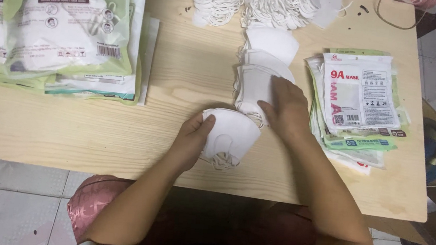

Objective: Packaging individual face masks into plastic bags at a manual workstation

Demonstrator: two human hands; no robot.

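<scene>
Left hand (191, 138) pinches folded white mask (230, 134), steadying it | right hand (283, 108) lies flat, fingers spread, pressing mask stack (256, 83) at one o'clock | empty pouches (359, 99) at three o'clock

I sit at a pale wooden tabletop (94, 137); grey-white floor tiles (3, 197) show below its near edge, evenly lit.

Both hands (190, 138) (286, 108) reach forward, fingers curled, close together.
</scene>
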